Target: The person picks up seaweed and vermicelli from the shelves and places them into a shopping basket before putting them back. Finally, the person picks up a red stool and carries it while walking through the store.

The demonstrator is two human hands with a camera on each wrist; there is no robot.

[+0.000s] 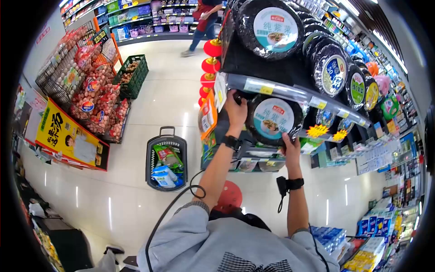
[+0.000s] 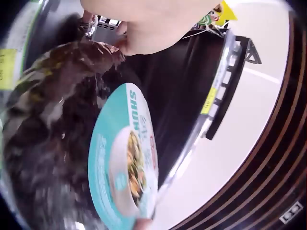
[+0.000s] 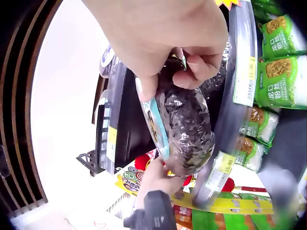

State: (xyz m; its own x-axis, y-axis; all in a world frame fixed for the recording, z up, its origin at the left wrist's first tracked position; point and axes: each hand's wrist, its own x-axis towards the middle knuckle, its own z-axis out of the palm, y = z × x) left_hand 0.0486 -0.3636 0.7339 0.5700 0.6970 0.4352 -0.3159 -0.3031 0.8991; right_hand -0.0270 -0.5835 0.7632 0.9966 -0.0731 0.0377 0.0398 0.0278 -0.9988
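A round, flat pack of dried seaweed (image 1: 273,119) in clear wrap, with a white and teal label, is held between both hands just below the upper shelf edge in the head view. My left hand (image 1: 236,115) grips its left side. My right hand (image 1: 292,152) holds the lower right rim, the thumb lying at the label. From the right wrist, the pack (image 3: 187,129) shows edge-on, its rim between the right hand's (image 3: 168,33) thumb and curled fingers. In the left wrist view, the left hand's fingers reach the pack's crinkled rim (image 2: 62,110).
Similar round packs (image 1: 276,29) stand in rows on the upper shelf. A price rail (image 1: 294,95) runs along its edge, close above my hands. A black shopping basket (image 1: 149,156) with bagged goods sits on the floor. Left are bagged eggs (image 1: 97,97); another person (image 1: 204,22) stands further off.
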